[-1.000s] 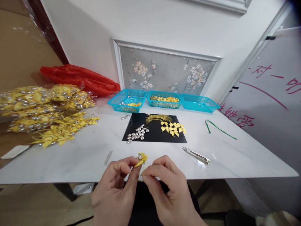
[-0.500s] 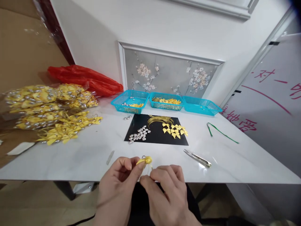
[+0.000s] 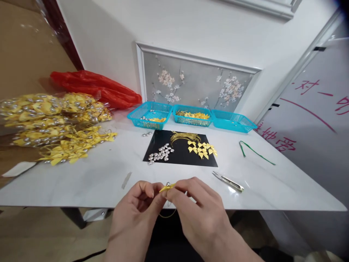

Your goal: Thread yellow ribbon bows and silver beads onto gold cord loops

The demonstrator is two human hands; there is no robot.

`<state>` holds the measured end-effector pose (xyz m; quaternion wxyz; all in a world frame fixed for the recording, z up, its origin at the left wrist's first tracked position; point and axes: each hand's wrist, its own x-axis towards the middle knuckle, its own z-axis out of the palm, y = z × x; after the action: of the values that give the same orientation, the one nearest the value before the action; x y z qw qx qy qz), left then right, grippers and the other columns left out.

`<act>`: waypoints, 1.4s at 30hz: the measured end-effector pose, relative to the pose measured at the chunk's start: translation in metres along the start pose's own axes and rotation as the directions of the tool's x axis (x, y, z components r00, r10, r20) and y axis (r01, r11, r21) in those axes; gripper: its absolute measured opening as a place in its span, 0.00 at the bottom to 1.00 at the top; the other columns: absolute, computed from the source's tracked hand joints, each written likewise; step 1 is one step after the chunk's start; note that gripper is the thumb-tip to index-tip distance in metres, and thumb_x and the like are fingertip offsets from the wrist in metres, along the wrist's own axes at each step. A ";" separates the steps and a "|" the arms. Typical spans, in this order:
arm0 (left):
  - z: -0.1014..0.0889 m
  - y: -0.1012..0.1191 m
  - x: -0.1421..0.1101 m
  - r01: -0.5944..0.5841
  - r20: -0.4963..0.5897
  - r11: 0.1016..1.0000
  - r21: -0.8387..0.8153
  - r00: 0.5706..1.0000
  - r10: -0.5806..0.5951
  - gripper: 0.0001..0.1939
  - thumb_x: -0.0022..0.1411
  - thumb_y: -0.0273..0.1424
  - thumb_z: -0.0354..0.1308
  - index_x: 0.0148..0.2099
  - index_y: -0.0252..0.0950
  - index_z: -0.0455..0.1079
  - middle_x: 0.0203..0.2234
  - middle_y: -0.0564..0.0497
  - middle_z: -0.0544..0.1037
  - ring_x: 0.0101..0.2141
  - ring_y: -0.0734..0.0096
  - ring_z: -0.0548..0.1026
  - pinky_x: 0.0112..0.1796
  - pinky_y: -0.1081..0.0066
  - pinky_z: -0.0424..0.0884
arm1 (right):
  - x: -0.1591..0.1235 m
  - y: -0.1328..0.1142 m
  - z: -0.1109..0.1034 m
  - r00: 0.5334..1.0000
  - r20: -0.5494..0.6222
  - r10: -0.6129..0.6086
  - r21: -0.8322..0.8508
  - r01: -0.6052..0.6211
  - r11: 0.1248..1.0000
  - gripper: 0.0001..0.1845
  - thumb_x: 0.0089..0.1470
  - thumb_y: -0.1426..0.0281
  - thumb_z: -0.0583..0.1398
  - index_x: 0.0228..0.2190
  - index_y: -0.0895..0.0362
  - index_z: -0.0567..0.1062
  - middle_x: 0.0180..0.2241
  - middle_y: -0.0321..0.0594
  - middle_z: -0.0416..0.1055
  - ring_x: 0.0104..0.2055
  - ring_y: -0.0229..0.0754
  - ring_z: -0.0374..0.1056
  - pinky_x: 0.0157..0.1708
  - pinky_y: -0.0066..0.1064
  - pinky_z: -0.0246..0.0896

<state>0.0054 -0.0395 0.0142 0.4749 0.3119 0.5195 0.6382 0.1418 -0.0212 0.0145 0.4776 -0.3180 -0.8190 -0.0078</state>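
Note:
A yellow ribbon flower [image 3: 165, 188] with a silver bead [image 3: 168, 184] at its top is pinched between both hands near the table's front edge. My left hand [image 3: 141, 207] grips its left side between thumb and fingers. On the other side, my right hand [image 3: 196, 203] closes thumb and fingertips on its right side. A thin gold cord [image 3: 167, 217] loops down below the fingers. Beyond the hands, a black mat [image 3: 185, 160] bears silver beads [image 3: 160, 154], yellow ribbon pieces [image 3: 202, 149] and a bundle of gold cords [image 3: 185, 137].
Thread snips [image 3: 228, 182] lie right of the hands, with a green string [image 3: 256, 154] behind. Three blue baskets [image 3: 149, 112] line the wall. Bagged yellow flowers [image 3: 40, 118] and a red bag [image 3: 95, 87] fill the left. A tape strip [image 3: 126, 180] lies near my left hand.
My right hand has moved up and left, from the cord below the flower to the flower's right side. The cord loop now hangs lower. My left hand keeps its pinch.

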 end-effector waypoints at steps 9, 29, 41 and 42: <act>0.004 -0.008 0.003 -0.065 0.056 0.985 0.162 0.997 0.057 0.15 0.42 0.31 0.73 0.21 0.38 0.68 0.17 0.57 0.69 0.21 0.74 0.64 0.22 0.77 0.62 | 0.049 0.008 -0.014 0.958 0.287 0.001 0.361 -0.109 0.926 0.16 0.60 0.82 0.52 0.28 0.55 0.74 0.29 0.35 0.73 0.32 0.36 0.69 0.33 0.27 0.69; -0.003 0.011 -0.006 -0.010 0.088 0.985 0.172 0.996 -0.005 0.21 0.46 0.38 0.74 0.24 0.40 0.62 0.24 0.55 0.75 0.27 0.73 0.70 0.25 0.81 0.67 | 0.030 0.015 -0.049 0.852 0.320 0.415 0.586 -0.522 0.620 0.08 0.66 0.74 0.53 0.39 0.52 0.71 0.26 0.29 0.63 0.24 0.31 0.64 0.24 0.24 0.61; 0.009 0.024 -0.008 0.175 0.110 0.980 0.096 0.977 -0.185 0.22 0.41 0.38 0.77 0.25 0.40 0.64 0.22 0.56 0.72 0.29 0.70 0.70 0.31 0.77 0.74 | 0.018 0.009 -0.045 0.744 0.511 0.431 0.375 -0.644 0.667 0.07 0.61 0.71 0.59 0.30 0.55 0.71 0.31 0.32 0.67 0.28 0.32 0.61 0.26 0.24 0.57; 0.008 0.024 -0.008 0.186 0.131 0.977 0.105 0.971 -0.199 0.21 0.42 0.38 0.76 0.25 0.40 0.65 0.22 0.56 0.73 0.30 0.70 0.71 0.31 0.76 0.74 | 0.018 0.010 -0.045 0.744 0.511 0.430 0.379 -0.644 0.665 0.07 0.61 0.72 0.58 0.29 0.56 0.70 0.30 0.31 0.66 0.28 0.32 0.61 0.26 0.24 0.56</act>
<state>0.0090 -0.0439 0.0399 0.5554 0.3257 0.5412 0.5409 0.1758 -0.0185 0.0500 0.3585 -0.3993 -0.7288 0.4254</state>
